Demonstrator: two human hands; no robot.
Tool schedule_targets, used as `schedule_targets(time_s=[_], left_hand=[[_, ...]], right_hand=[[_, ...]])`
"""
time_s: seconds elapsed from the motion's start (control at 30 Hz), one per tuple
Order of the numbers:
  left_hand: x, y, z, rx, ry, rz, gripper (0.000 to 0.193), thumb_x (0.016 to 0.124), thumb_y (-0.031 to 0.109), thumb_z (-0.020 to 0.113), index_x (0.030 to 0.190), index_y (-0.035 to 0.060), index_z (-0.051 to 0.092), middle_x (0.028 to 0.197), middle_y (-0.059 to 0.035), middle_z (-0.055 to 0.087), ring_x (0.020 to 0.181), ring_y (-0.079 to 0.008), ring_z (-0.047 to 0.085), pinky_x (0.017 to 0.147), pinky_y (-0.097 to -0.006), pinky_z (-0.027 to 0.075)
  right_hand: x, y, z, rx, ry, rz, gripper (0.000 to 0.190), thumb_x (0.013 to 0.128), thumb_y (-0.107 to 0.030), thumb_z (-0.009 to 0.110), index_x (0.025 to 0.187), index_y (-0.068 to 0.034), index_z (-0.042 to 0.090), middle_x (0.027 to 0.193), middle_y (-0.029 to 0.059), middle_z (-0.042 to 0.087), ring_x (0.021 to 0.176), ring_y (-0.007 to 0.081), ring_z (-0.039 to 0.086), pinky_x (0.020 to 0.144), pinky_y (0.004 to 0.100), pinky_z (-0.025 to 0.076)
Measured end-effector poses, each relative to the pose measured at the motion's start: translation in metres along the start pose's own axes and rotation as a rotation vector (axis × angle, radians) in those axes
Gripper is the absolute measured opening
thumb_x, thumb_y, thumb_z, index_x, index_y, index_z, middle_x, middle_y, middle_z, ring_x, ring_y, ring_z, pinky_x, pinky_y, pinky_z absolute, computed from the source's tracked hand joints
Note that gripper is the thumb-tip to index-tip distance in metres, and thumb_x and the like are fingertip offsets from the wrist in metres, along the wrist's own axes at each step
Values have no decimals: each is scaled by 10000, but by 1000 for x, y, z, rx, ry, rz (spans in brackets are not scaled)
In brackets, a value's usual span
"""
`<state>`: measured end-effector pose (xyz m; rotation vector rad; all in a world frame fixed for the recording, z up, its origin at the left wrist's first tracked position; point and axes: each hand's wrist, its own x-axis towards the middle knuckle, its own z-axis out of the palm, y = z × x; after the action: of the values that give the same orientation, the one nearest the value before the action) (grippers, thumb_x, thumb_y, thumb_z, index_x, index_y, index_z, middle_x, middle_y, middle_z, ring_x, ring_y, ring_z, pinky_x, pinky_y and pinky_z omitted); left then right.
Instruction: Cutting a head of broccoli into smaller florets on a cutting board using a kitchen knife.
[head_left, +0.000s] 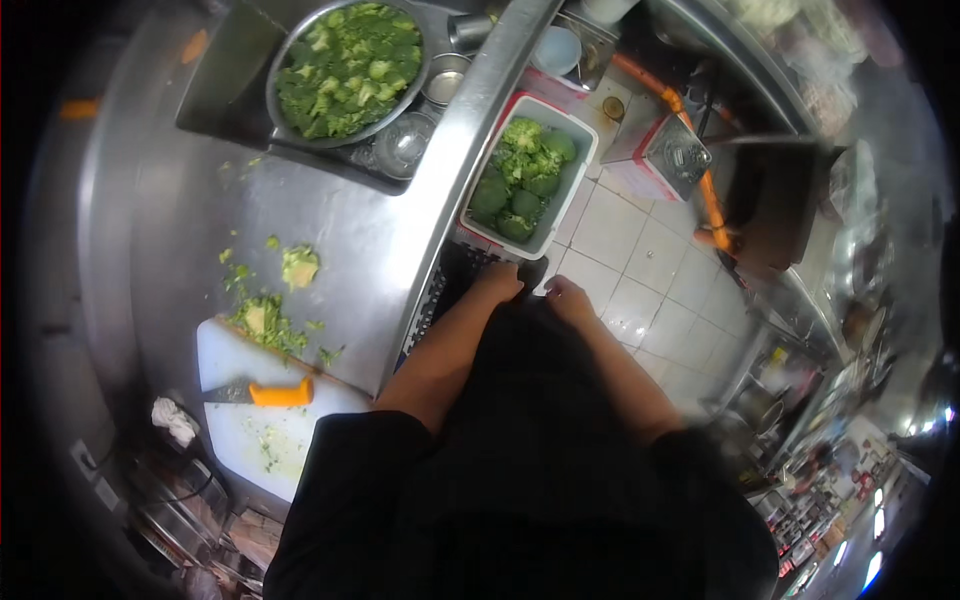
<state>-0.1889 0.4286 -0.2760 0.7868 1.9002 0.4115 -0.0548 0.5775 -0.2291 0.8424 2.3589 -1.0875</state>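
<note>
My left hand (501, 282) is curled in front of my waist at the upper edge of my black apron or clothing (536, 360). Close to its right, my right hand (570, 301) also has bent fingers, near the same dark cloth. Whether either hand pinches the cloth cannot be made out. Just beyond both hands, a white plastic tub (586, 161) holds several broccoli heads (523, 201). To the left, a knife with an orange handle (281, 392) lies on a white cutting board (247, 431), away from both hands.
A large metal bowl of broccoli florets (349, 71) stands in the sink recess of the steel counter (172, 247). Broccoli scraps (262, 319) lie by the board's edge. A square metal tin (679, 157) and an orange pipe (712, 202) stand beyond the tiled floor (607, 225).
</note>
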Motion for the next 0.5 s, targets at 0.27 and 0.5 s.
schedule_targets(time_s=[0.27, 0.5], left_hand=[[150, -22, 8, -179, 248, -393, 504, 858, 357, 678, 1231, 45, 546, 1192, -243, 588, 1091, -433, 583, 937, -495, 491], [322, -129, 35, 403, 245, -378, 898, 831, 469, 719, 1535, 142, 267, 1578, -169, 244, 1430, -350, 282, 1071, -518, 374]], right_hand=[[65, 129, 77, 164, -132, 281, 261, 854, -204, 573, 1072, -86, 655, 961, 166, 704, 934, 345, 675, 813, 422, 534], [67, 190, 116, 334, -302, 463, 270, 920, -226, 578, 1136, -68, 614, 919, 128, 689, 802, 216, 697, 752, 358, 536]])
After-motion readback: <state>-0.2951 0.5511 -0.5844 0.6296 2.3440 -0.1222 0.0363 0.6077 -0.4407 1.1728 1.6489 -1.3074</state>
